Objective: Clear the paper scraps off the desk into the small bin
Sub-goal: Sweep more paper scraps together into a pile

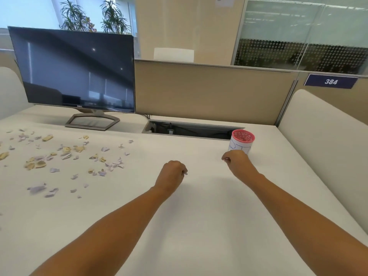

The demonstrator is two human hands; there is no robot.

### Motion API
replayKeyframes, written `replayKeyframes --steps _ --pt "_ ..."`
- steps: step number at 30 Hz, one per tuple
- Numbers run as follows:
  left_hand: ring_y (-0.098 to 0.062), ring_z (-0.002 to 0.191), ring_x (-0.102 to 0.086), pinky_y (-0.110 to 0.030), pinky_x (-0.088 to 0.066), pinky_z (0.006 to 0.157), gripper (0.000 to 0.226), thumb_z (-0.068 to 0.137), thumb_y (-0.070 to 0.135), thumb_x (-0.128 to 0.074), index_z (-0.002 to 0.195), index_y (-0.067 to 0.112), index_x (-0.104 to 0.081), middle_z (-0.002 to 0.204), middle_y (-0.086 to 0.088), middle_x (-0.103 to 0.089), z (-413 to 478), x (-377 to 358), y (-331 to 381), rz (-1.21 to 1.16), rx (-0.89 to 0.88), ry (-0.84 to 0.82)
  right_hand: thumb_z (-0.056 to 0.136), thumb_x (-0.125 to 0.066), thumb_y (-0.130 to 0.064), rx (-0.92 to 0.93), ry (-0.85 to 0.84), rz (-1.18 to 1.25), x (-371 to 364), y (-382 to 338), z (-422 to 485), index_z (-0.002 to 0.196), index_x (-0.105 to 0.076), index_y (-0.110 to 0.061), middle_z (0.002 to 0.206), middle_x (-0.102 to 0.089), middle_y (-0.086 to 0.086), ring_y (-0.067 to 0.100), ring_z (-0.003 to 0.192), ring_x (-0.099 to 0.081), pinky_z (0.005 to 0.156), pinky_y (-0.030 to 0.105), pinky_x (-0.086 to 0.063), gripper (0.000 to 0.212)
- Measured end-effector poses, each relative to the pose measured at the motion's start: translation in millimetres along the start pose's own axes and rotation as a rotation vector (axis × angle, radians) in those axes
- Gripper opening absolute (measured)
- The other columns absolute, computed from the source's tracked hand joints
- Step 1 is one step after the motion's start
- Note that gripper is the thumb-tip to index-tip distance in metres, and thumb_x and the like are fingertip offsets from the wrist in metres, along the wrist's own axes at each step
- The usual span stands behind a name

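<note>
Left hand (171,173) and right hand (238,163), fingers (180,169) curled, each pinching a paper scrap (185,173), right hand beside small bin (242,143), loose scraps (65,154) toward desk (199,206) left edge

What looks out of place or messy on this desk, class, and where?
The paper scraps lie strewn across the left of the desk, in front of the monitor, well apart from the small bin at the right. The left hand and right hand each seem to pinch a scrap.

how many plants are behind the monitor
2. The left plant rises above the middle of the monitor. The right plant rises near its right corner. Both pots are hidden behind the screen, and other plants may be too.
</note>
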State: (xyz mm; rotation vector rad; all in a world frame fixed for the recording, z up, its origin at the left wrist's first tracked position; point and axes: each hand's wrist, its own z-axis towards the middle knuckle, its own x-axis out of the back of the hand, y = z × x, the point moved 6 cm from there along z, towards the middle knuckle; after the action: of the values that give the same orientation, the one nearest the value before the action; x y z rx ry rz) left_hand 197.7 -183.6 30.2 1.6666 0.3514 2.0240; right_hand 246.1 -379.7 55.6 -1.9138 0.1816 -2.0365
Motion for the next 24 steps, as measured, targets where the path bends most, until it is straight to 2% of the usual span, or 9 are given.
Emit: replayKeyframes --steps 2,6,12,18,24 --pt "-0.020 0.104 -0.063 -0.020 -0.043 0.094 0.026 0.092 0.004 -0.048 0.105 0.007 -0.070 0.111 -0.009 -0.069 18 -4 14 -0.007 -0.028 -0.008 0.092 -0.046 -0.001 -0.009 0.093 0.018 18 13 7 0.109 -0.066 -0.002 0.115 -0.066 0.017 0.033 0.105 -0.060 0.085 0.027 -0.044 0.026" --pt "-0.022 0.105 -0.063 -0.023 -0.044 0.098 0.023 0.092 0.009 -0.053 0.108 0.007 -0.069 0.114 -0.012 -0.068 52 -10 41 -0.020 -0.075 -0.042 0.094 -0.044 -0.005 -0.059 0.164 0.065 41 36 33 0.112 -0.064 -0.002 0.117 -0.064 0.018 0.034 0.108 -0.057 0.084 0.027 -0.041 0.027" --pt "-0.024 0.103 -0.064 -0.024 -0.044 0.097 0.023 0.092 0.010 -0.054 0.110 0.005 -0.068 0.114 -0.014 -0.068 89 -21 71 -0.020 -0.128 -0.090 0.097 -0.039 -0.008 -0.168 0.298 0.167 56 55 61 0.118 -0.061 -0.002 0.122 -0.060 0.021 0.035 0.112 -0.055 0.093 0.035 -0.045 0.031" --pt "-0.024 0.097 -0.066 -0.023 -0.047 0.090 0.021 0.090 0.008 -0.056 0.104 0.003 -0.071 0.106 -0.014 -0.071 122 -24 92 -0.089 -0.126 -0.085 0.097 -0.042 -0.016 -0.222 0.188 0.206 44 62 74 0.127 -0.052 -0.009 0.132 -0.053 0.018 0.033 0.121 -0.050 0.098 0.038 -0.045 0.032" --pt "-0.026 0.093 -0.067 -0.030 -0.051 0.093 0.020 0.087 0.005 -0.059 0.103 0.000 -0.070 0.102 -0.016 -0.072 155 -22 123 -0.215 -0.106 -0.025 0.100 -0.034 -0.013 -0.214 0.294 0.306 45 70 71 0.129 -0.051 -0.008 0.132 -0.054 0.017 0.031 0.121 -0.051 0.101 0.037 -0.043 0.034"
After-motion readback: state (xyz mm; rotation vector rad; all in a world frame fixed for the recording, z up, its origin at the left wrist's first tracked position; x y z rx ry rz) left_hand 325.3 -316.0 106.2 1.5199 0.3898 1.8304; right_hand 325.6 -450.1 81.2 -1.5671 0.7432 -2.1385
